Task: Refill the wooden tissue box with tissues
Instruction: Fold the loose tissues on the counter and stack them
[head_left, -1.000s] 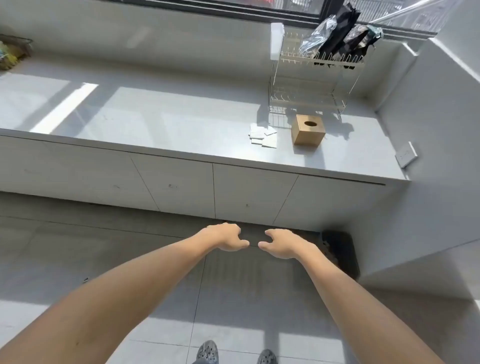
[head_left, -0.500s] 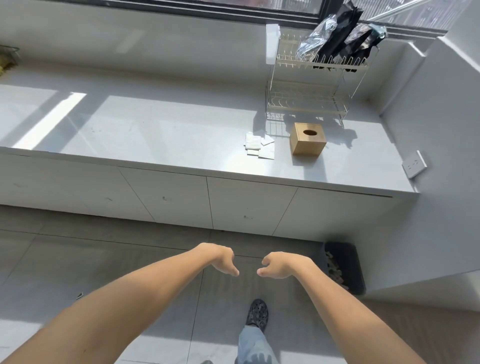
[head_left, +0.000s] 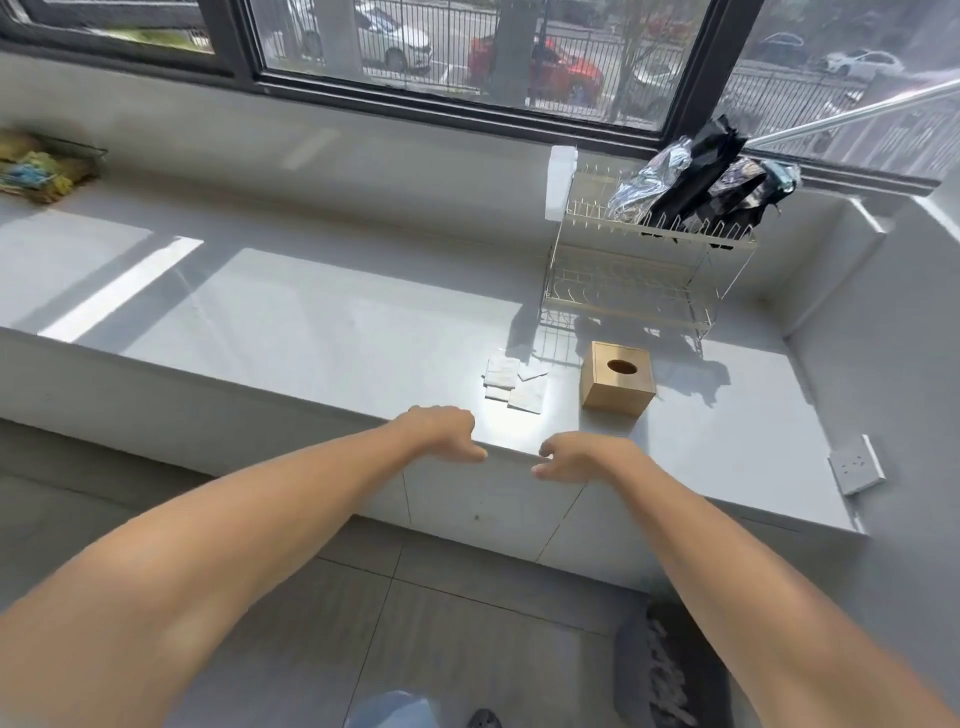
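Looking past both hands: fingertips curl under, so palms are hidden. Left hand (head_left: 445, 430) and right hand (head_left: 576, 457) hang loosely curled, holding nothing, over the near edge of the surface (head_left: 311, 322). Tissues (head_left: 514, 382) lie flat just beyond and between the hands; sheet count unreadable in the glare. Wooden tissue box (head_left: 616, 378) sits beyond the right hand, round hole up, inside dark. Wire rack (head_left: 639, 280) stands behind the box, dark bags on top. Floor bin below the right forearm is blurred.
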